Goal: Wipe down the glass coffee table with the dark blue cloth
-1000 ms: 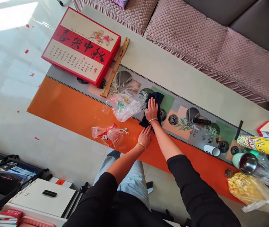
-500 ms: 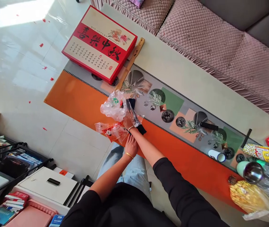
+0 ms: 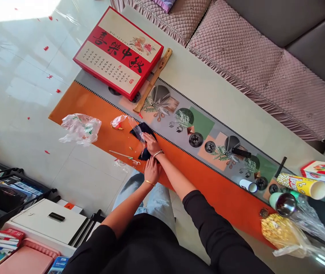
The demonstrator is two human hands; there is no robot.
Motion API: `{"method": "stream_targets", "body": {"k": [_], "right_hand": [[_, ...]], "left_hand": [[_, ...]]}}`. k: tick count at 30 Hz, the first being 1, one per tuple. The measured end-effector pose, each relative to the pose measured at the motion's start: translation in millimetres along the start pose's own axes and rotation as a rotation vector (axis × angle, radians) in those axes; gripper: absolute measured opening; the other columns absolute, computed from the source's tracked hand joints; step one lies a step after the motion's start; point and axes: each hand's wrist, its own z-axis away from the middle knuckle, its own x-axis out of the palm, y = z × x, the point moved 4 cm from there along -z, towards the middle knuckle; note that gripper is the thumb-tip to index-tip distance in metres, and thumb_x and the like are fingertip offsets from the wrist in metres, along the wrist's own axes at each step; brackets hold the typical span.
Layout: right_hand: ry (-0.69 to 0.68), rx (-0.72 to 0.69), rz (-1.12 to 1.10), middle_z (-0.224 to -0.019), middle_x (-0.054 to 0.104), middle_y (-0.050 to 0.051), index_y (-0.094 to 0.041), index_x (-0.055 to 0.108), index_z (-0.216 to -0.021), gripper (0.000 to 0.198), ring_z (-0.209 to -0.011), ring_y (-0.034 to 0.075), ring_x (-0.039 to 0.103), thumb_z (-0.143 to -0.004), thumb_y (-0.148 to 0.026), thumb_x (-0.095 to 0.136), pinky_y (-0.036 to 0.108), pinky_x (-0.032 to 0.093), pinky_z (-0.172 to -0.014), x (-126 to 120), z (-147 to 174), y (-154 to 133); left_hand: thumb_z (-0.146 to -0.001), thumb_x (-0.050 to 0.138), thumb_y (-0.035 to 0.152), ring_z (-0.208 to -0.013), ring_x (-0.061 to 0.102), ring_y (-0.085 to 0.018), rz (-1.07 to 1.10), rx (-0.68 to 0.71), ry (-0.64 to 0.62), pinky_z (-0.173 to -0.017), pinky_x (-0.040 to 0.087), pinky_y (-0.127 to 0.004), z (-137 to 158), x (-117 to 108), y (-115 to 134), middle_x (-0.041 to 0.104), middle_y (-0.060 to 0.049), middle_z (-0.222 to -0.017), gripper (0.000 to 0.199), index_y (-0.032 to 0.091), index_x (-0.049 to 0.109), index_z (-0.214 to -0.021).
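Observation:
A dark navy cloth (image 3: 146,129) lies crumpled on the orange part of the table runner. My right hand (image 3: 151,144) rests flat on it with fingers stretched out. Just nearer to me, my left hand (image 3: 152,171) is also laid flat, its fingertips at the near end of the cloth. Beyond the right fingers, a clear plastic wrapper (image 3: 137,127) overlaps the cloth, and a red and clear wrapper (image 3: 119,121) is left of it. A thin white stick (image 3: 120,154) and crumpled clear plastic (image 3: 121,164) lie near the table edge. A whitish plastic bag (image 3: 80,128) extends past that edge.
At the far left of the table stands a red gift box (image 3: 119,51), with a wooden stick (image 3: 153,80) beside it. On the right are a white cup (image 3: 248,185), a popcorn tub (image 3: 302,185), a green bowl (image 3: 282,203) and a bag of popcorn (image 3: 282,230). A sofa (image 3: 253,57) borders the far side.
The plastic bag has moved left, away from my hands, and the red wrapper has shifted up and left. More of the cloth and small litter now shows. Both hands have moved slightly left.

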Motion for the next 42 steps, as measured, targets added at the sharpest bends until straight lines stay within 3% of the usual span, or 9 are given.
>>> {"method": "stream_targets", "body": {"k": [3, 8, 11, 16, 22, 31, 37, 39, 42], "right_hand": [[0.054, 0.066, 0.053, -0.152, 0.05, 0.007, -0.017, 0.048, -0.148, 0.062, -0.147, 0.015, 0.036, -0.092, -0.006, 0.026, 0.042, 0.025, -0.126, -38.5, 31.1, 32.6], [0.189, 0.281, 0.211, -0.158, 0.042, 0.01, -0.012, 0.043, -0.151, 0.066, -0.151, 0.015, 0.029, -0.089, -0.008, 0.023, 0.042, 0.025, -0.126, -87.5, 113.6, 83.6], [0.268, 0.399, 0.268, -0.159, 0.04, 0.012, -0.014, 0.039, -0.154, 0.067, -0.152, 0.018, 0.027, -0.089, -0.009, 0.023, 0.048, 0.026, -0.125, -79.2, 157.2, 85.5], [0.406, 0.599, 0.274, -0.16, 0.035, 0.016, -0.014, 0.032, -0.157, 0.071, -0.154, 0.025, 0.023, -0.087, -0.011, 0.022, 0.059, 0.024, -0.122, -20.5, 187.6, 42.7], [0.34, 0.628, 0.074, -0.161, 0.031, 0.02, -0.015, 0.027, -0.159, 0.068, -0.154, 0.03, 0.02, -0.09, -0.013, 0.023, 0.069, 0.019, -0.119, 60.0, 151.4, -30.3], [0.056, 0.323, 0.05, -0.165, 0.023, 0.014, -0.013, 0.024, -0.159, 0.063, -0.156, 0.022, 0.012, -0.096, -0.008, 0.026, 0.052, 0.014, -0.126, 129.8, 39.9, -103.5], [-0.02, 0.086, -0.028, -0.165, 0.026, 0.01, -0.014, 0.03, -0.157, 0.062, -0.155, 0.018, 0.017, -0.096, -0.005, 0.028, 0.045, 0.014, -0.127, 145.0, -31.8, -130.5], [-0.048, 0.066, -0.034, -0.164, 0.027, 0.011, -0.012, 0.031, -0.157, 0.063, -0.155, 0.018, 0.019, -0.094, -0.004, 0.028, 0.044, 0.016, -0.127, 137.4, -34.8, -126.3], [-0.025, 0.082, -0.019, -0.163, 0.03, 0.011, -0.014, 0.03, -0.157, 0.067, -0.154, 0.018, 0.022, -0.091, -0.002, 0.027, 0.046, 0.019, -0.127, 112.4, -3.6, -104.6]], "left_hand": [[-0.098, 0.042, 0.033, -0.147, 0.037, -0.029, 0.024, 0.091, -0.025, -0.121, 0.033, -0.047, -11.1, 7.3, 32.5, 0.043, -0.023, -0.153, 0.05, 0.004, 0.054, -0.137], [-0.096, 0.043, 0.027, -0.144, 0.041, -0.028, 0.002, 0.298, -0.158, -0.12, 0.034, -0.042, -7.7, 31.2, 72.3, 0.044, -0.022, -0.153, 0.048, 0.001, 0.056, -0.134], [-0.095, 0.042, 0.021, -0.146, 0.038, -0.027, -0.035, 0.384, -0.205, -0.121, 0.033, -0.041, 5.1, 38.5, 72.0, 0.042, -0.02, -0.155, 0.047, 0.002, 0.055, -0.136], [-0.097, 0.039, 0.018, -0.148, 0.034, -0.024, -0.054, 0.444, -0.193, -0.123, 0.029, -0.042, 34.3, 26.5, 28.0, 0.04, -0.017, -0.157, 0.045, 0.005, 0.055, -0.138], [-0.097, 0.039, 0.019, -0.148, 0.035, -0.023, -0.062, 0.249, -0.185, -0.125, 0.025, -0.046, 68.8, -8.5, -59.9, 0.045, -0.015, -0.154, 0.046, 0.012, 0.054, -0.14], [-0.095, 0.038, 0.019, -0.148, 0.033, -0.029, -0.102, -0.125, 0.015, -0.123, 0.026, -0.051, 76.9, -47.5, -151.9, 0.04, -0.024, -0.155, 0.054, 0.003, 0.043, -0.146], [-0.095, 0.037, 0.025, -0.148, 0.035, -0.031, -0.091, -0.318, 0.19, -0.121, 0.03, -0.052, 42.8, -75.5, -189.6, 0.042, -0.027, -0.153, 0.055, 0.0, 0.041, -0.143], [-0.095, 0.037, 0.026, -0.146, 0.038, -0.031, -0.082, -0.316, 0.217, -0.12, 0.031, -0.053, 31.6, -82.5, -189.3, 0.046, -0.027, -0.149, 0.052, 0.0, 0.045, -0.14], [-0.095, 0.038, 0.023, -0.142, 0.043, -0.031, -0.064, -0.206, 0.171, -0.119, 0.033, -0.052, 26.0, -79.1, -166.5, 0.051, -0.026, -0.145, 0.046, 0.002, 0.051, -0.134]]}}
